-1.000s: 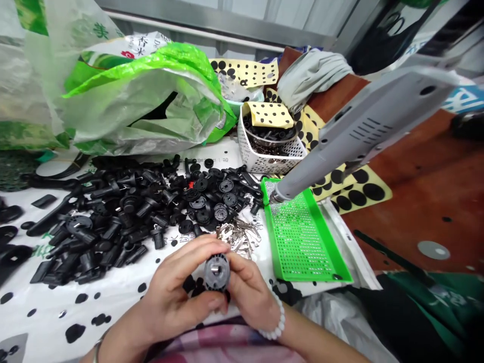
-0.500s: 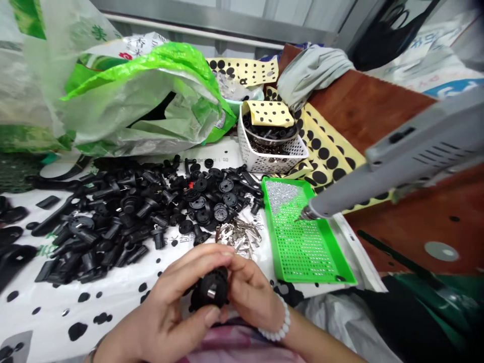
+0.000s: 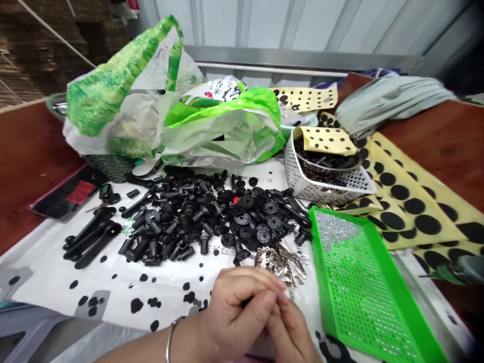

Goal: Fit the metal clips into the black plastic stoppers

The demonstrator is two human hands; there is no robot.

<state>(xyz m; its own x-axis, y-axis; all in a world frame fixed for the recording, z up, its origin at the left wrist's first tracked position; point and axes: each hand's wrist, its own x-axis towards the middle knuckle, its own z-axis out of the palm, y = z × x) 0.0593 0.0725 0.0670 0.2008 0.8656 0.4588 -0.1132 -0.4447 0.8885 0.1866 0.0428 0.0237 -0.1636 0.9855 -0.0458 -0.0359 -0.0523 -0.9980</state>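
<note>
Pressing together at the near edge of the scene, the left hand (image 3: 236,315) and the right hand (image 3: 291,333) have their fingers curled closed around something small; only a dark sliver shows between the left thumb and fingers, so I cannot tell what the piece is or how it sits in the grip. The left hand lies over the right, and both hover just on the near side of a small heap of silvery metal clips (image 3: 282,262) lying on the white sheet (image 3: 45,277). Beyond the clips spreads a wide pile of black plastic parts (image 3: 196,222), round toothed discs and short stemmed pieces all mixed together, with a few longer black handles (image 3: 93,237) lying apart to the left. To the right of the hands sits a green perforated tray (image 3: 363,287), tiny shiny bits gathered at its far end. Farther back stand a white basket (image 3: 328,184) of dark parts, yellow sheets with black dots (image 3: 408,201), and green plastic bags (image 3: 223,126). Judging from the size of the loose pile and the untouched clips, the work looks far from finished, and no finished pieces can be picked out with certainty.
</note>
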